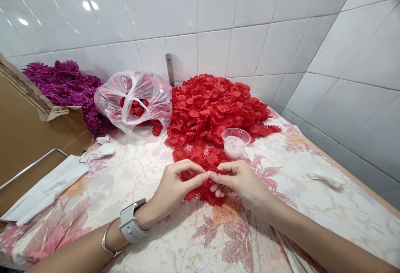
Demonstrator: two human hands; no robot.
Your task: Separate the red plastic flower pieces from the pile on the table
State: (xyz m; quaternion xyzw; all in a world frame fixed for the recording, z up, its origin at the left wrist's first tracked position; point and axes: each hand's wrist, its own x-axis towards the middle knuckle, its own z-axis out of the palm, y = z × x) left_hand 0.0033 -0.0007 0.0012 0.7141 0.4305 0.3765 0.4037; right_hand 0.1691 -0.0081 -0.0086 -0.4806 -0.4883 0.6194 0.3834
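Observation:
My left hand [184, 179] and my right hand [239, 181] meet at the front of the red flowers, thumb tips touching. Both are closed in a pinch on a red artificial flower [221, 172], mostly covered by the fingers. More loose red flower pieces [209, 193] lie right under and behind the hands. Just beyond the right hand stands a small clear plastic cup [236, 144] with a whitish substance inside. A large heap of red artificial flowers [215, 106] rises behind it.
A tied clear plastic bag [134, 100] with red pieces stands left of the heap. Purple artificial flowers [67, 85] and a cardboard box [40, 110] are farther left. Crumpled white tissue [326, 178] lies on the floral tablecloth [140, 239] at right. Tiled walls [215, 6] bound the back and right.

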